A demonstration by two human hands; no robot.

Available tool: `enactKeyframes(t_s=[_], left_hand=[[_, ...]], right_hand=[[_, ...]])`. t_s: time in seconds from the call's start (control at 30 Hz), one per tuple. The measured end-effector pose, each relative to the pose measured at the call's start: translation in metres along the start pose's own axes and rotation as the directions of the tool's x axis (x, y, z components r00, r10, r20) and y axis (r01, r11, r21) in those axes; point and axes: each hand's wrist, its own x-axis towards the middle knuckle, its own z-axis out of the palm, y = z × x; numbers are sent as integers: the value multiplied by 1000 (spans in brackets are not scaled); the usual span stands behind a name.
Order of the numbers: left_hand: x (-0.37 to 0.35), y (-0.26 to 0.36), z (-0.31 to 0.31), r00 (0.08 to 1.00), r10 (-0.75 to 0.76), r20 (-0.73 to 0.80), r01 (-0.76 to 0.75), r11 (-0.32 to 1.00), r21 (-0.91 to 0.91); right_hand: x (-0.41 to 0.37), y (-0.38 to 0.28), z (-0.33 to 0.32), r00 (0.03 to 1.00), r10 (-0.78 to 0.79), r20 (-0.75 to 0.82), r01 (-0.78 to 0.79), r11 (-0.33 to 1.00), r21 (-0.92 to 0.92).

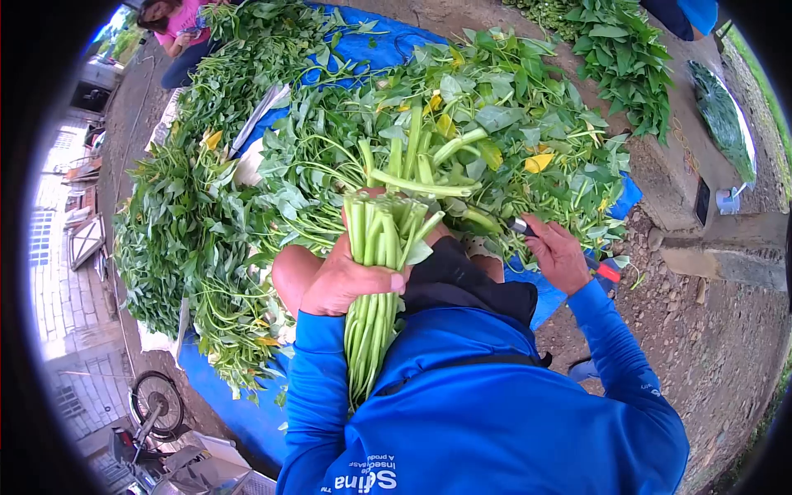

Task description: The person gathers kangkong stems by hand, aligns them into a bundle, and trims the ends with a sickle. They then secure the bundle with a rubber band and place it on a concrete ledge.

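Note:
My left hand [346, 279] is wrapped round a thick bundle of green stems [381, 239], whose cut ends point up and whose stems hang down against my blue sleeve. On the right, my right hand [559, 252] is closed round a knife [521, 226] with a red-ended handle; its blade is partly hidden among the stems. Just beyond the bundle, more thick cut stems [421, 165] stick out over a wide heap of leafy greens [503, 99] with some yellow leaves.
A blue tarp [227, 404] lies under the greens. A person in pink [183, 25] sits at the upper left. Leafy bunches [623, 58] and a wrapped bundle [722, 120] lie at the upper right. A bicycle wheel [157, 404] stands at the lower left.

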Motion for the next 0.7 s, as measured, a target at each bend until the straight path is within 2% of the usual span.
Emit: enactKeyframes(t_s=[0.03, 0.07, 0.17, 0.27, 0.37, 0.4, 0.43, 0.47, 0.5, 0.53, 0.57, 0.6, 0.63, 0.67, 0.7], left_hand=[[-2, 2, -10, 998, 58, 31, -56, 996, -65], [-6, 9, -13, 1000, 28, -6, -28, 1000, -10], [-10, 5, -16, 1000, 14, -26, -14, 1000, -6], [-13, 7, -14, 998, 31, -49, -31, 1000, 0], [-23, 13, -21, 993, 27, -117, -27, 1000, 1], [-25, 17, -25, 984, 52, -168, -33, 992, 118], [-28, 18, -27, 977, 82, -198, -63, 993, 97], [-29, 16, -28, 969, 110, -221, -95, 992, 77], [-28, 14, -27, 969, 138, -206, -138, 990, 15], [-28, 17, -26, 976, 126, -180, -127, 992, 9], [-28, 20, -24, 981, 118, -153, -119, 993, 2], [-30, 23, -24, 985, 111, -133, -113, 994, -7], [-33, 19, -29, 979, 115, -169, -99, 990, 97], [-34, 17, -27, 994, 68, -82, -73, 995, -64], [-41, 21, -33, 991, 125, -50, -130, 985, -114]], right_hand=[[-15, 30, 2, 996, 90, -23, -91, 996, -25], [-18, 54, 6, 985, 169, -45, -171, 984, -47], [-19, 90, 28, 910, 281, -304, -304, 952, -29], [-15, 162, 49, 838, 320, -442, -401, 911, -101], [9, 162, 58, 789, 488, -374, -615, 630, -474], [31, 121, 55, 841, 431, -326, -523, 803, -286], [56, 66, 60, 883, 367, -294, -403, 912, -73], [73, 36, 84, 948, 311, -72, -246, 855, 456], [91, -46, 77, 932, 205, 300, -363, 497, 788], [104, -92, 88, 889, -83, 451, -417, 263, 870], [114, -125, 115, 877, -267, 401, -358, 196, 913], [129, -158, 125, 861, -315, 399, -353, 194, 915], [142, -186, 124, 855, -326, 404, -369, 166, 915], [154, -214, 123, 848, -337, 409, -385, 139, 913], [166, -243, 122, 842, -348, 413, -401, 111, 909]])
